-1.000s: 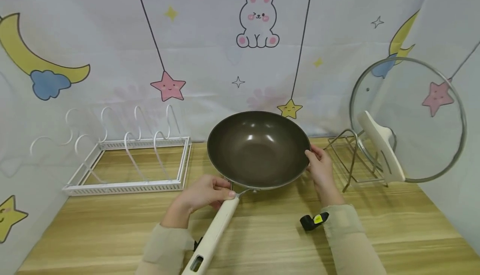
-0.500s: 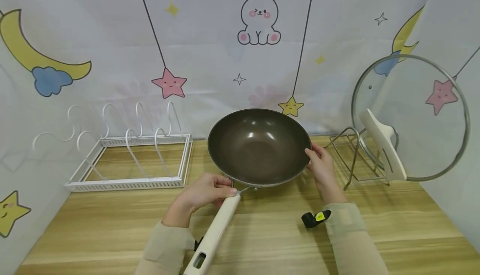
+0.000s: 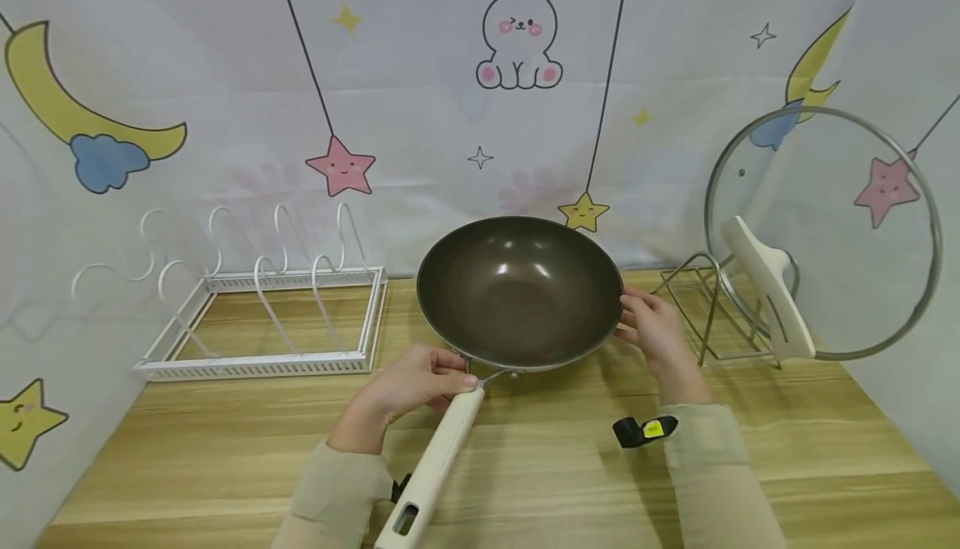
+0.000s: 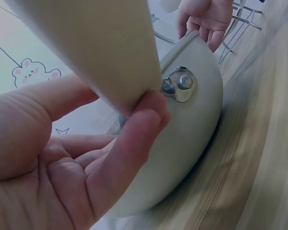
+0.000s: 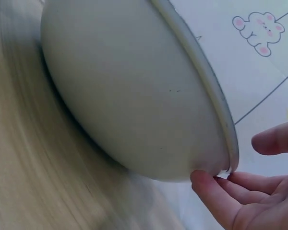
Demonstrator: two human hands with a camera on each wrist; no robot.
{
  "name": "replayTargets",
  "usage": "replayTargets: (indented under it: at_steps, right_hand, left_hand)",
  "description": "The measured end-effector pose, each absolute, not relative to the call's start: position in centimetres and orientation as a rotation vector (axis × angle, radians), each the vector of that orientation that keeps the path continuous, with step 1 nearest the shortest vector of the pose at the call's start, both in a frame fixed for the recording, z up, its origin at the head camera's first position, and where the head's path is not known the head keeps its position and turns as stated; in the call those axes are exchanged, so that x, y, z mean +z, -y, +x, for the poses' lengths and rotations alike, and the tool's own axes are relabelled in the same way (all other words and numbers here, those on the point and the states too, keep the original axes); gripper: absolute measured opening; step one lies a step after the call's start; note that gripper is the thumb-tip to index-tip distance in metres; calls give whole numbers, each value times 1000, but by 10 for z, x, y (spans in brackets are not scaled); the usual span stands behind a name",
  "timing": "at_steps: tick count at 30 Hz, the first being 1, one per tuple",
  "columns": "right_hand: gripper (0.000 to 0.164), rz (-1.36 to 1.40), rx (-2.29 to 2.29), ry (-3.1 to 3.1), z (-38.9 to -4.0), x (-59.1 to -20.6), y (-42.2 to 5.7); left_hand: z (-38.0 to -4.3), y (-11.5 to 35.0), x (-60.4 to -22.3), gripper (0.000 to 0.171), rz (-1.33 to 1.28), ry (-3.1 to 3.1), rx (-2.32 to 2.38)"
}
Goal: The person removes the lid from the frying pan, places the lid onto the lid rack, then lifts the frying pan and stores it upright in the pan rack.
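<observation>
A wok [image 3: 520,292] with a dark inside, a cream outside and a cream handle [image 3: 433,470] sits at mid-table, its bowl tilted toward the camera and the handle pointing to the front. My left hand [image 3: 414,384] pinches the handle's neck, thumb on top and fingers beneath. At the right side of the rim is my right hand [image 3: 656,328]. In the right wrist view its fingertips [image 5: 204,179] touch the wok's outer wall near the rim, while the thumb [image 5: 273,140] stands away from it.
At left stands a white rack [image 3: 255,367] with looped wire dividers. To the right, a glass lid [image 3: 847,224] with a cream handle [image 3: 767,282] stands upright in a metal wire rack [image 3: 708,307]. A patterned cloth [image 3: 420,74] hangs behind the wooden table [image 3: 555,466].
My right hand has loosened from the rim and shifted slightly right, its thumb coming off the wok. The left hand keeps its pinch, and the wok stays in place. The view shifts slightly.
</observation>
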State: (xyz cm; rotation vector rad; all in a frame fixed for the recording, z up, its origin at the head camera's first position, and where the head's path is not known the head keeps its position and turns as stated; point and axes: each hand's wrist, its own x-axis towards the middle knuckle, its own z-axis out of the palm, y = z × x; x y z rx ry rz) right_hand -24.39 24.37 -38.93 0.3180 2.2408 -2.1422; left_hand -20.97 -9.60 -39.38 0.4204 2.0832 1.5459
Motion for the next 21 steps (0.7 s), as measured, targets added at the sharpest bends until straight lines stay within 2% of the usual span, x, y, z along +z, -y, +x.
replayTargets:
  at_steps: [12, 21]
  right_hand:
    - [58, 281, -2134, -2183, -242, -385, -244]
    - [57, 284, -2171, -2150, -243, -387, -243]
  left_hand:
    - [-204, 88, -391, 56, 442, -2071, 1555]
    - [-201, 81, -391, 36, 476, -2050, 1578]
